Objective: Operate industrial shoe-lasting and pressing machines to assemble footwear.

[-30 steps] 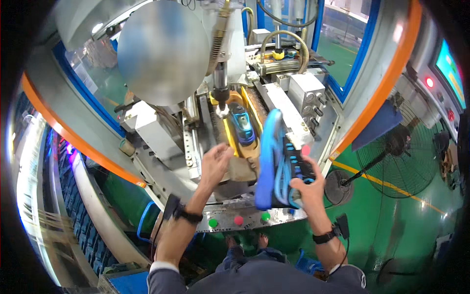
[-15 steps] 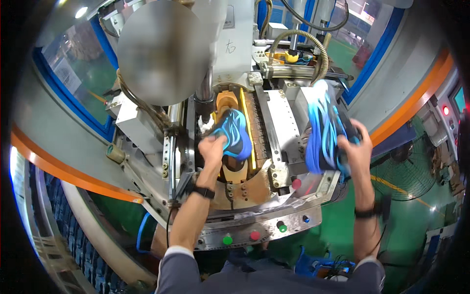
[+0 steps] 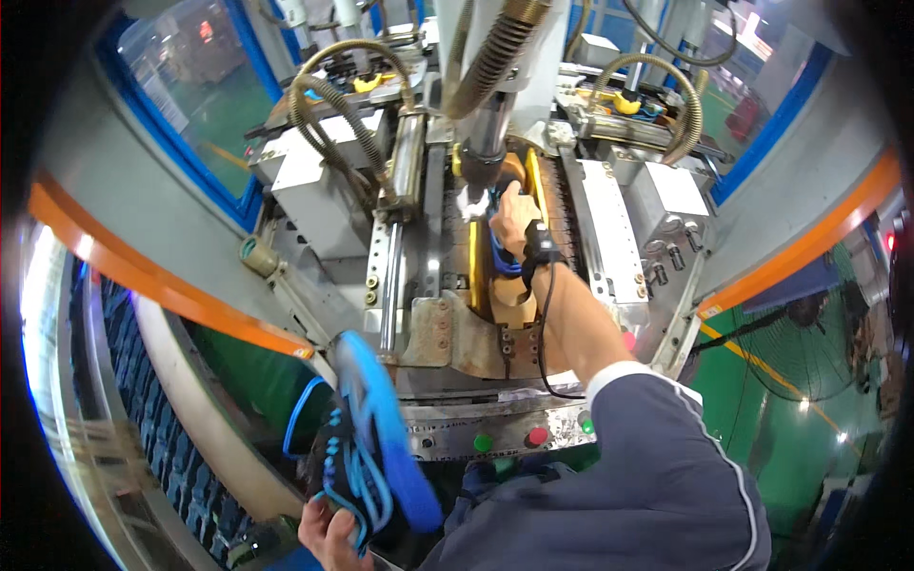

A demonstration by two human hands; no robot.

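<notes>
Far left: curved pale rail [image 3: 181,381] with an orange band [image 3: 143,276] sweeps down the frame; little free room between it and the machine front.

Lower left: left hand [image 3: 328,533] closed around the upper of a blue-soled black shoe [image 3: 367,447], laces blue, sole turned up and right, held low, clear of the machine edge and just left of the button panel.

Lower centre: metal front panel [image 3: 495,428] with a green button [image 3: 484,443] and a red button [image 3: 538,436] side by side, a second green one [image 3: 586,425] at its right end.

Centre: right hand [image 3: 514,214], black wrist strap [image 3: 540,246] with a cable trailing down the forearm, reaches deep into the press bay. Fingers rest on a second blue shoe [image 3: 500,257] seated on the tan last [image 3: 509,300]; how tightly they close, can't tell. Tight slot: yellow guides either side, grey ram [image 3: 486,143] right above.

Upper centre: ribbed hoses [image 3: 324,105] loop over the machine blocks.

Right: orange band again, then green floor with a yellow line [image 3: 762,366], open space. A black fan [image 3: 809,333] stands there.
</notes>
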